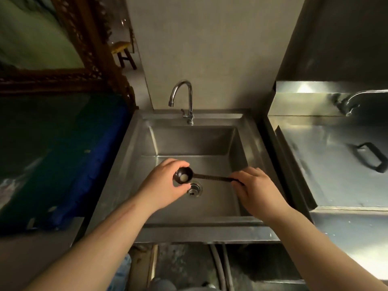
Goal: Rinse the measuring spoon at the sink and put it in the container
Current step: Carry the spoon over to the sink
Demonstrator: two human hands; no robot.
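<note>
A dark measuring spoon (pixel 206 177) with a long ribbed handle is held level over the steel sink (pixel 134 156), above the drain (pixel 194 189). My left hand (pixel 162 185) cups the round bowl of the spoon, thumb tip inside it. My right hand (pixel 255 187) pinches the far end of the handle. The chrome tap (pixel 184 97) stands behind the basin and no water runs from it. No container is clearly visible.
A steel counter (pixel 336 164) lies to the right with a black handle (pixel 370 157) on it and a second tap (pixel 354 100) behind. A blue cloth (pixel 88 164) covers the surface on the left, under a carved wooden frame (pixel 84 38).
</note>
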